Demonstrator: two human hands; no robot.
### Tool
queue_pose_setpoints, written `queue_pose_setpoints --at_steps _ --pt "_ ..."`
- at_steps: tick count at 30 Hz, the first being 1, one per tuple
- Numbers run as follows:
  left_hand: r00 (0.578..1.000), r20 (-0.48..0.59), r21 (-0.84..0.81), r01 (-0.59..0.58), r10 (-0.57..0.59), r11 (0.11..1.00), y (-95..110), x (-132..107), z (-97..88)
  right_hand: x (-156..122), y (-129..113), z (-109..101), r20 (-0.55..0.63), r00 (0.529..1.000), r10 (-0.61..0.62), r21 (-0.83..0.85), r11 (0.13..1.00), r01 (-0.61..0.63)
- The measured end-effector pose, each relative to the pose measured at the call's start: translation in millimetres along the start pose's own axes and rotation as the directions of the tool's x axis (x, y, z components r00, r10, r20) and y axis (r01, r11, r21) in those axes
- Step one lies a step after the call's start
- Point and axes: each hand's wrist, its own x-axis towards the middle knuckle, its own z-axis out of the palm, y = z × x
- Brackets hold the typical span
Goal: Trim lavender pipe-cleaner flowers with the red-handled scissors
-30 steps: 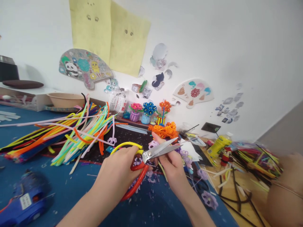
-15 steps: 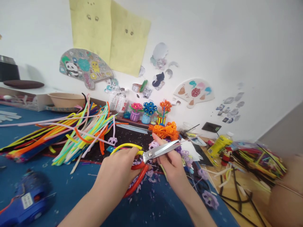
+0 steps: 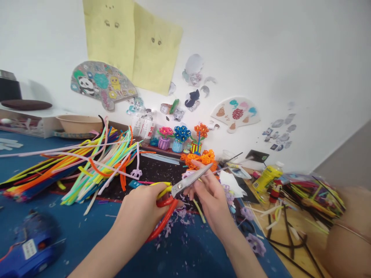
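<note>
Your left hand (image 3: 142,210) has its fingers wrapped around the handles, one red and one yellow, of a pair of steel-bladed scissors (image 3: 189,182). The blades lie together and slant upward in front of your right hand (image 3: 214,197). That hand's fingers are bent behind the blades. A pale purple fuzzy piece (image 3: 187,174) shows just beyond the scissors, partly hidden; whether your right fingers grip it cannot be told. A thin yellow-green fuzzy stem (image 3: 199,210) shows below your right hand, on the near side of the scissors.

Pale purple fuzzy scraps (image 3: 185,217) lie scattered on the blue counter (image 3: 174,262) below the scissors. To the left of the scissors is a loose pile of multicoloured fuzzy stems (image 3: 95,173); farther left and nearer to you lies a blue glue gun (image 3: 37,255). Beyond the scissors sits a heap of orange fuzzy flowers (image 3: 204,157). To the right of the scissors stands a yellow plastic bottle (image 3: 266,177), with a pale purple openwork flower (image 3: 255,244) nearer to you.
</note>
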Motion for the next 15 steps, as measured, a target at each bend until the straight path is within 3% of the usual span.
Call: queue_pose_setpoints --at_steps 5,10,12,15 --pt "0.999 -0.027 -0.283 0.037 -0.047 0.958 -2 3 3.1 -1 -4 3 -0.007 0.993 0.121 0.157 0.98 -0.118" --pt "0.987 -0.143 -0.647 -0.041 -0.069 0.761 -4 5 -0.4 -7 -4 10 0.159 0.936 0.314 0.111 0.936 -0.333" --pt "0.992 -0.109 -0.733 -0.039 -0.06 0.679 -4 5 -0.1 -10 -3 14 0.195 0.915 0.354 0.077 0.924 -0.374" --pt "0.998 0.061 -0.847 0.062 -0.02 0.527 -1 4 3.0 -14 3 17 0.236 0.902 0.362 0.068 0.92 -0.387"
